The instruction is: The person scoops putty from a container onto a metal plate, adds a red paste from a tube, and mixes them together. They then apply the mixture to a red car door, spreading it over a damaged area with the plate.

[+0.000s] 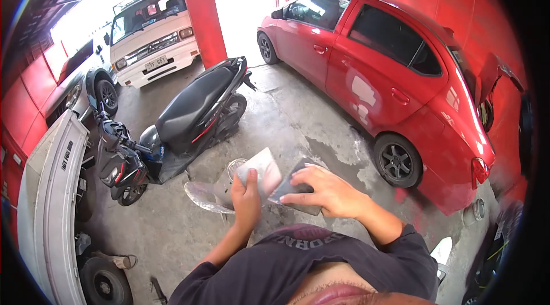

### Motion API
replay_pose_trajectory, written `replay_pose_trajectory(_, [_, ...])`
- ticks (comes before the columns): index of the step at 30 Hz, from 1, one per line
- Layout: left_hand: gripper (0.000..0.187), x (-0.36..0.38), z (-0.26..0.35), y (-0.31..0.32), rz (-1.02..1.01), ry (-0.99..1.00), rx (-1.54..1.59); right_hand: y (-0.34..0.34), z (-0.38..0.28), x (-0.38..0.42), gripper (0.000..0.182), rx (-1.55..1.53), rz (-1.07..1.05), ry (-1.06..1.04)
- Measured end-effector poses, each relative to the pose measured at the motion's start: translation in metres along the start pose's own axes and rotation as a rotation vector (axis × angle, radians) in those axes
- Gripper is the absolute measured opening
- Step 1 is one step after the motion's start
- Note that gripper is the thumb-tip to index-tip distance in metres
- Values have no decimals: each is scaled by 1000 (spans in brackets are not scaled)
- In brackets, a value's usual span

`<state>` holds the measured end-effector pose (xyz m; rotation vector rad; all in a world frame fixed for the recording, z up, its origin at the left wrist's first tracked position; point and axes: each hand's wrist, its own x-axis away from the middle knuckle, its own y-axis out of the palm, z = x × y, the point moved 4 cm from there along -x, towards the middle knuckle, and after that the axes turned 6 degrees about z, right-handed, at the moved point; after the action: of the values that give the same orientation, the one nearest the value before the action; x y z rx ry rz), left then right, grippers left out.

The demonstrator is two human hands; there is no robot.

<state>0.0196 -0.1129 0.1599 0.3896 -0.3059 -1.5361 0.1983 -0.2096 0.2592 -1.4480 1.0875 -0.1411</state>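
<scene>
My left hand (247, 201) is closed around a whitish, pink-tinged flat rectangular pad (264, 168), thumb laid along its near face. To its right, my right hand (331, 191) grips a dark grey sheet (282, 190) that looks like sandpaper, fingers over its top and part of it showing below the hand. The sheet's left edge overlaps the pad's lower right side in this view. Both things are held in front of my chest above the concrete floor. Behind the left hand stands a pale object with a curved rim (205, 197), partly hidden by the hand.
A red car (366, 70) with pale patches on its rear door stands at right. A black scooter (195, 107) is parked ahead on the left. Beyond it are a white van (146, 36) and a red pillar (203, 16). A pale panel (48, 190) and tire (105, 282) are at left.
</scene>
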Motion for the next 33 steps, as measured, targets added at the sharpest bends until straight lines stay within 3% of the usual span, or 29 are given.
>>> replay_pose_trajectory(2, [20, 13, 10, 12, -50, -212, 165, -2, -1, -3, 56, -80, 173, 7])
replay_pose_trajectory(5, [20, 20, 16, 15, -90, -424, 263, 18, 56, 35, 64, 60, 184, 123])
replay_pose_trajectory(7, [20, 7, -4, 1, -122, -58, -125, 9, 60, 33, 64, 55, 232, 199])
replay_pose_trajectory(9, [23, 11, 5, 10, -126, 212, -392, 12, 27, 8, 62, 87, 143, 117])
replay_pose_trajectory(12, [23, -4, 8, 0, -36, 130, -460, 35, 12, 8, 60, 10, -17, 48])
replay_pose_trajectory(14, [23, -6, 10, -4, 3, 241, -350, 40, 18, 22, 59, -15, -205, 75])
replay_pose_trajectory(15, [23, -2, 11, -7, 8, 251, -330, 38, 21, 27, 59, -21, -242, 122])
replay_pose_trajectory(16, [23, 1, 13, -8, 14, 259, -307, 25, 12, 18, 59, -50, -128, 96])
replay_pose_trajectory(19, [25, 15, 9, 14, -85, -191, 210, 6, -4, 5, 60, -92, 162, 48])
replay_pose_trajectory(21, [25, 18, 8, 12, -110, -357, 268, 24, 21, 17, 61, -46, 304, 32])
replay_pose_trajectory(22, [25, 19, 6, 12, -122, -439, 300, 26, 33, 25, 61, 8, 279, 82])
replay_pose_trajectory(25, [22, 9, -10, 2, -91, -172, 51, 16, 49, 31, 61, 135, 277, 163])
replay_pose_trajectory(28, [21, -1, 4, 0, -98, 63, -382, 35, 7, 6, 62, 79, 122, 42])
replay_pose_trajectory(32, [21, -3, 6, -11, 37, 215, -267, 32, 22, 19, 64, -39, -181, 152])
replay_pose_trajectory(33, [21, 1, 4, -8, 35, 184, -218, 29, 17, 18, 63, -92, -105, 129])
